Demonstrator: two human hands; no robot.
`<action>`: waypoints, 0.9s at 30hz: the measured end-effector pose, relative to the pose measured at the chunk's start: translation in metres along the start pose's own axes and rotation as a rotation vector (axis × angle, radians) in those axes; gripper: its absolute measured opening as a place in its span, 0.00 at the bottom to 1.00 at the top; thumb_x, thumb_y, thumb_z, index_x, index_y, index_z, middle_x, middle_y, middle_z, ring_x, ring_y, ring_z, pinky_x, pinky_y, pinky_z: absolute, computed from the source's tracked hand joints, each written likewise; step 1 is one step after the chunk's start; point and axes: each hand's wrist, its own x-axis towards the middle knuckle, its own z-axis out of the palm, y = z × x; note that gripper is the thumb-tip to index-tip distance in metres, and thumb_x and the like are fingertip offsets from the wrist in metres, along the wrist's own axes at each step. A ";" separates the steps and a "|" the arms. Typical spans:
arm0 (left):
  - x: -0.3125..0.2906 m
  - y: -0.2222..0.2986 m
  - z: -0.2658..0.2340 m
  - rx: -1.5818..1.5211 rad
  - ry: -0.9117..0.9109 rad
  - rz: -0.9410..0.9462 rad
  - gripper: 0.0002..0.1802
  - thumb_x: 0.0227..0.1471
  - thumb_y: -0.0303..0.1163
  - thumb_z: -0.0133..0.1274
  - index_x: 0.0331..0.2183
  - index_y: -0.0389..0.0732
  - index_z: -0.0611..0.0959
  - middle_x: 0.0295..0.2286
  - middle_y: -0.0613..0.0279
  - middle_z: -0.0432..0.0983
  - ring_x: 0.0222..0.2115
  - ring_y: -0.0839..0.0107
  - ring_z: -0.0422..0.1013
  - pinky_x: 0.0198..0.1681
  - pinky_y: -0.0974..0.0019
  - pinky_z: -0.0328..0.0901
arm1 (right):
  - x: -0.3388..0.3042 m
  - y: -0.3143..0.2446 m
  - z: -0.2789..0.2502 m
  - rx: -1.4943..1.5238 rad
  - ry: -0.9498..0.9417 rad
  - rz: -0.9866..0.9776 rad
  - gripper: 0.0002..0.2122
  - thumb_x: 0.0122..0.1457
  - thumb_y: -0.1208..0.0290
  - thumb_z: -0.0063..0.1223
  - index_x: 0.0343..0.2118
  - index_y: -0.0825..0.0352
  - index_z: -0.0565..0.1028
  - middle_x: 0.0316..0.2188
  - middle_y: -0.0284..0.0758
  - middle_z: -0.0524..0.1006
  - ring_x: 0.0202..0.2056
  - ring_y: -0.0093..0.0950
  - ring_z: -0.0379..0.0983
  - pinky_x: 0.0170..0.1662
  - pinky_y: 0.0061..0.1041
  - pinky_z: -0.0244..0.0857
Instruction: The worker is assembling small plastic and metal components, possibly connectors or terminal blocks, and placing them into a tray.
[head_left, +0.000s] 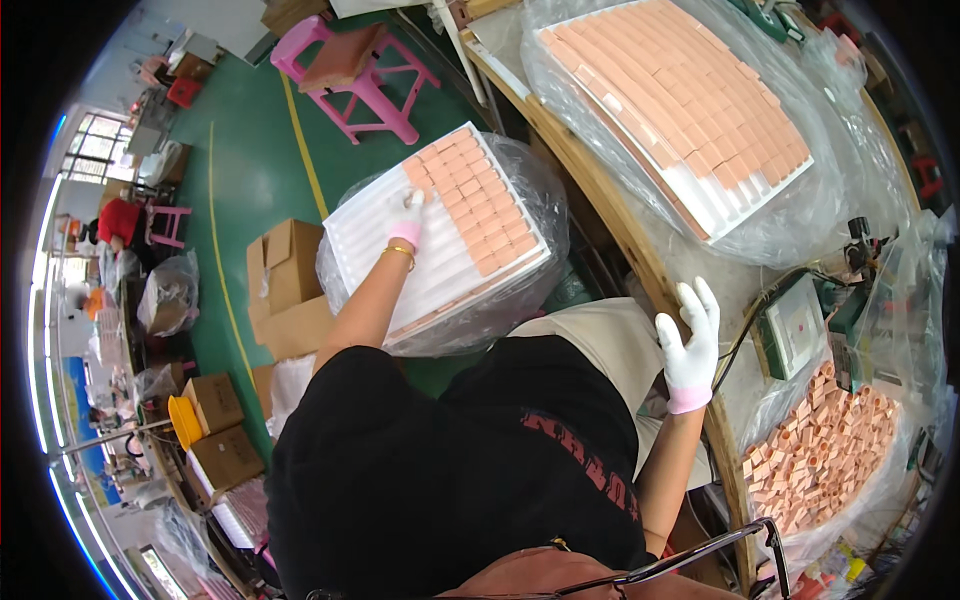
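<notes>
Sitting beside a table point(625, 222), a person in a black shirt point(420, 450) wears white gloves with pink cuffs on both hands. The right hand point(690, 350) is raised by the table's wooden near edge, palm open, with thumb and fingers spread apart. Beyond it to the right, loose peach-coloured pieces point(820, 450) lie heaped on clear plastic, set in from that same wooden edge. The left arm, a gold-coloured bracelet point(402, 250) at the wrist, stretches over a ribbed white tray point(370, 245) that stands apart from the table, with plastic sheeting bunched around it. Rows of peach pieces point(485, 210) fill the tray along its right edge up to the far corner, while its left part shows bare white channels. The left hand point(407, 212) is down at the border between the two, near the tray's far edge; I cannot tell whether its fingers grip a piece. A green-and-white box point(797, 325) sits on the table past the right hand. Farther along the table, inside its wooden edge, lies a second tray point(722, 205), mostly covered in peach rows, its near corner bare white. Left of the first tray is an opened cardboard box point(290, 262); beyond the tray's far edge stands a pink stool point(365, 100).
</notes>
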 end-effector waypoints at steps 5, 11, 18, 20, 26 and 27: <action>-0.011 0.040 0.027 0.325 -0.216 -0.032 0.25 0.57 0.43 0.43 0.52 0.39 0.69 0.50 0.50 0.67 0.51 0.61 0.66 0.55 0.62 0.59 | -0.012 0.005 -0.009 -0.012 0.061 0.047 0.22 0.48 0.70 0.61 0.48 0.68 0.73 0.54 0.47 0.65 0.55 0.43 0.62 0.58 0.35 0.55; 0.007 -0.028 0.007 0.507 0.001 0.275 0.28 0.57 0.39 0.46 0.56 0.37 0.65 0.56 0.46 0.59 0.56 0.55 0.59 0.60 0.59 0.52 | -0.013 0.006 0.001 0.047 0.047 -0.013 0.21 0.49 0.66 0.62 0.46 0.66 0.73 0.52 0.48 0.67 0.55 0.46 0.61 0.58 0.37 0.55; -0.104 0.291 0.088 -0.154 -0.295 1.089 0.16 0.47 0.26 0.55 0.41 0.38 0.79 0.37 0.54 0.75 0.42 0.57 0.69 0.47 0.60 0.63 | -0.030 -0.009 -0.028 -0.022 0.164 0.028 0.19 0.49 0.69 0.62 0.45 0.68 0.74 0.50 0.46 0.69 0.52 0.42 0.65 0.55 0.33 0.60; -0.114 0.345 0.108 -0.038 -0.339 1.457 0.15 0.45 0.26 0.56 0.39 0.40 0.80 0.35 0.56 0.76 0.41 0.57 0.69 0.46 0.59 0.63 | -0.038 -0.006 -0.039 -0.061 0.204 0.024 0.19 0.49 0.69 0.62 0.45 0.67 0.74 0.49 0.46 0.70 0.52 0.43 0.66 0.55 0.34 0.60; -0.090 0.382 0.134 0.434 -0.518 1.729 0.20 0.38 0.27 0.59 0.39 0.42 0.77 0.35 0.56 0.72 0.40 0.53 0.67 0.44 0.52 0.61 | -0.078 0.026 -0.111 -0.306 0.498 0.068 0.15 0.50 0.68 0.60 0.41 0.67 0.75 0.43 0.43 0.74 0.47 0.42 0.70 0.51 0.35 0.63; -0.081 0.386 0.135 0.429 -0.633 1.682 0.19 0.35 0.24 0.59 0.36 0.41 0.76 0.34 0.55 0.72 0.41 0.52 0.66 0.44 0.52 0.62 | -0.088 0.036 -0.127 -0.321 0.598 0.096 0.14 0.50 0.68 0.60 0.40 0.67 0.76 0.40 0.42 0.75 0.44 0.41 0.71 0.49 0.34 0.64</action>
